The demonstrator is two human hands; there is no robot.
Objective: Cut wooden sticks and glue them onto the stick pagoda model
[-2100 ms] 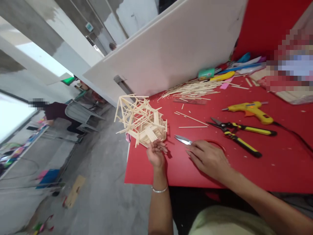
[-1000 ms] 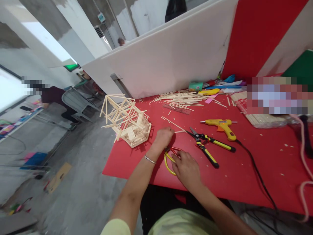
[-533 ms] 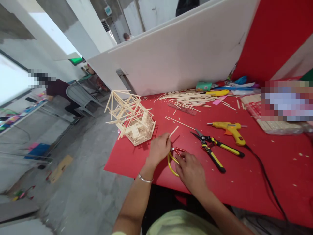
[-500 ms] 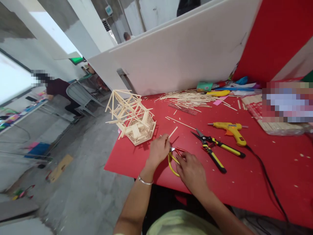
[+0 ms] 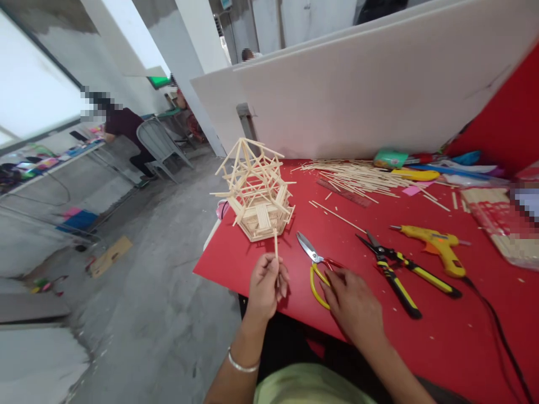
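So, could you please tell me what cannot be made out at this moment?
Head view:
- Scissors: part of the handles, hidden by the right hand.
- Held stick: its gripped part, covered by the left hand.
- Black cord: far end, cut off at lower right.
- Reddish ruler: any markings, too small.

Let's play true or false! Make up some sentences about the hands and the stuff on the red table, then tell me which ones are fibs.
1. The left hand holds a thin wooden stick. True.
2. The right hand is squeezing the glue gun. False: it is at the handles of the scissors.
3. The scissors have red and yellow handles. True.
4. The stick model sits on the floor. False: it stands on the red table.
5. A pile of loose sticks lies near the white panel. True.
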